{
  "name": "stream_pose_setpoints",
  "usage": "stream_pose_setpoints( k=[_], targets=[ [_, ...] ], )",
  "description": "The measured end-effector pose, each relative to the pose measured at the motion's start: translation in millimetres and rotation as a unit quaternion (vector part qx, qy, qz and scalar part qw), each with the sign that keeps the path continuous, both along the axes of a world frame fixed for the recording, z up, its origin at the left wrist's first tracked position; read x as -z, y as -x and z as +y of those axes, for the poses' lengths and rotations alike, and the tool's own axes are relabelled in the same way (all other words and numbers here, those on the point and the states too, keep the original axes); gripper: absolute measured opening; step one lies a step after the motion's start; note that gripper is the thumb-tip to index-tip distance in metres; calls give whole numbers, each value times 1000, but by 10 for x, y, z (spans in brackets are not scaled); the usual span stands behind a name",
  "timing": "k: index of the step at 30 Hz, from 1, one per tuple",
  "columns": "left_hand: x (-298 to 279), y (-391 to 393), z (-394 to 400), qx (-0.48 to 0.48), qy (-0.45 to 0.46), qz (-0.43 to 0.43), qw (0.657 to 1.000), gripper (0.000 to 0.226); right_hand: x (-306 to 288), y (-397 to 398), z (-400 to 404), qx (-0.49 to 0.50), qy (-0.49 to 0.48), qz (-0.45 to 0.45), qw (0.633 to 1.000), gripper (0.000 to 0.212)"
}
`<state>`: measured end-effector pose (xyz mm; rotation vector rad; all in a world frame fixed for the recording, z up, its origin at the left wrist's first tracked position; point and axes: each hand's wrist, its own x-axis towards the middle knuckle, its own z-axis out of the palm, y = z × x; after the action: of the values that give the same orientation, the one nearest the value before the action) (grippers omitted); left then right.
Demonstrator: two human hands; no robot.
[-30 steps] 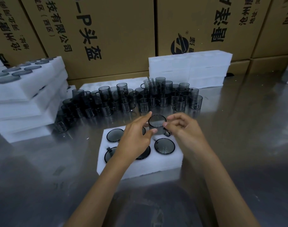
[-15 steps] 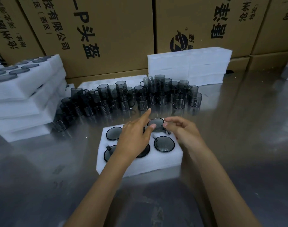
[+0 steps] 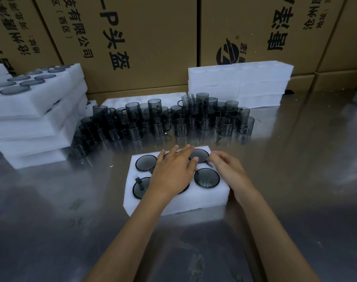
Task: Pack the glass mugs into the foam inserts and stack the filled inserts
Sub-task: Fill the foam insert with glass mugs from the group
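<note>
A white foam insert [image 3: 206, 197] lies on the steel table in front of me, with smoky glass mugs sunk into its holes. My left hand [image 3: 173, 171] lies flat over the insert's middle, its straight fingers reaching the far row. The back-right mug [image 3: 200, 155] sits down in its hole, and my right hand [image 3: 227, 167] touches the foam beside it with curled fingers by the handle. The front-right mug [image 3: 207, 177] and the two left mugs [image 3: 146, 162] show their rims. The middle mugs are hidden under my left hand.
A crowd of loose mugs [image 3: 167, 121] stands behind the insert. Filled inserts are stacked at the left [image 3: 31, 110]. Empty foam inserts [image 3: 239, 86] are piled at the back right, another [image 3: 143, 99] lies behind the mugs. Cardboard boxes [image 3: 132, 37] wall the table's far side.
The back-right mug has gone down from above the insert into its hole. My left hand has flattened onto the insert, and my right hand has dropped beside the mug.
</note>
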<state>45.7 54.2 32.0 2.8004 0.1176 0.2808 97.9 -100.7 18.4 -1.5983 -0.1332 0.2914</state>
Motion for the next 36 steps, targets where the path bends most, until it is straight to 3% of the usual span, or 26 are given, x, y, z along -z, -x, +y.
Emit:
stream_pose_setpoints(
  k=[8,11,14,18,23,29,32,36],
  targets=[
    [-19,41,-14,0,-12,2,1000,51,-37,21,-3,-52,-9,12,999,23],
    [-20,80,-20,-16,7,-22,1000,61,-54,28,-4,-75,-95,72,990,33],
    [-27,106,-12,-32,33,-37,998,67,-78,46,15,-84,-169,106,976,24],
    [-32,118,-1,-31,33,-35,998,67,-69,1,-35,-67,-148,98,982,24],
    [-29,180,-20,-11,42,-59,997,66,-77,2,-38,-93,-83,96,988,42],
    [-121,223,-24,19,80,-56,995,56,-101,84,31,-44,-20,53,997,34],
    [-187,283,-91,60,100,-92,989,48,-115,160,119,-33,-42,63,997,33],
    [-156,315,-243,67,39,-19,997,68,-23,368,270,-114,-147,33,982,32]
  ],
)
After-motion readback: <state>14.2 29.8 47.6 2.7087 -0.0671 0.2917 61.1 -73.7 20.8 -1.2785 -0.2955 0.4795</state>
